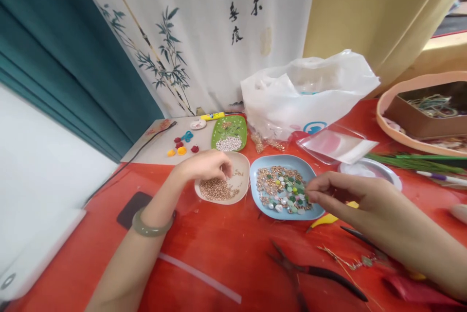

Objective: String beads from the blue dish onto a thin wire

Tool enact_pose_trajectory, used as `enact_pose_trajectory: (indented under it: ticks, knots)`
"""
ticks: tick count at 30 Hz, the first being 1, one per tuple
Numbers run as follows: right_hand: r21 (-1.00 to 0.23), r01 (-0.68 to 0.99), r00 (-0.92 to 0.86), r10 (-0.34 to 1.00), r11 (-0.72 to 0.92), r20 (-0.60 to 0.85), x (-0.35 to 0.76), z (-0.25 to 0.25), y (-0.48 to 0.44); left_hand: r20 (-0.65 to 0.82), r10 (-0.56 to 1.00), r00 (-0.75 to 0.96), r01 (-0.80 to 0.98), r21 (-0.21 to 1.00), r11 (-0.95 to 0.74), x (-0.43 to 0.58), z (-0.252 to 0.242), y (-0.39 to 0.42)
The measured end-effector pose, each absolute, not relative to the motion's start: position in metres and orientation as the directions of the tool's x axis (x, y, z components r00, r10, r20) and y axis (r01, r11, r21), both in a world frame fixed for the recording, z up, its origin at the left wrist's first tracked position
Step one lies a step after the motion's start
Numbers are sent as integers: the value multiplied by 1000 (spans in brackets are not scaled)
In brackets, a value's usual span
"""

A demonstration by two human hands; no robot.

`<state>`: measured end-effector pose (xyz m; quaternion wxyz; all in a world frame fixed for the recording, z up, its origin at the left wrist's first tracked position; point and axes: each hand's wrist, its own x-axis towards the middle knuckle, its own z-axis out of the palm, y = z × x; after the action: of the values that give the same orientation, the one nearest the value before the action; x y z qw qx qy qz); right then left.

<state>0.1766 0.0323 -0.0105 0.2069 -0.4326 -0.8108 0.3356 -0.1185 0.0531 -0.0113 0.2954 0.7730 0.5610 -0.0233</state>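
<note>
My left hand, a green bangle on its wrist, is over the cream plate. Its fingers curl down and pinch together above small gold beads; anything between them is too small to make out. At the right rim of the blue plate is my right hand, thumb and fingertips closed together. Something dark green shows by those fingertips, but I cannot tell whether it is gripped. Green, white and gold beads lie mixed in the blue plate.
Behind stand a green tray of white beads and a white plastic bag. Pliers lie in front, near wire with beads. A dark phone is at left, a peach basket at far right.
</note>
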Motion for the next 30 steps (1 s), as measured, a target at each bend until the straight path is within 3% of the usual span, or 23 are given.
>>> enact_pose_trajectory:
  ticks: [15,22,24,27,30]
  knots:
    - [-727,559,-537,842,398,47,174,-7,33,-296,889,349,883,422,-206,-109,-18,50]
    - [-735,564,-528,848,378,31,175,-9,31,-163,927,338,824,527,-208,-91,-6,44]
    - [-738,561,-531,847,374,26,174,-8,31,-116,938,327,731,661,-173,-82,-4,42]
    - [-749,552,-522,853,366,32,171,-7,30,-107,947,302,386,923,-19,-67,-5,38]
    - [-768,531,-504,862,358,53,169,-5,27,-160,947,280,81,987,142,-52,-9,33]
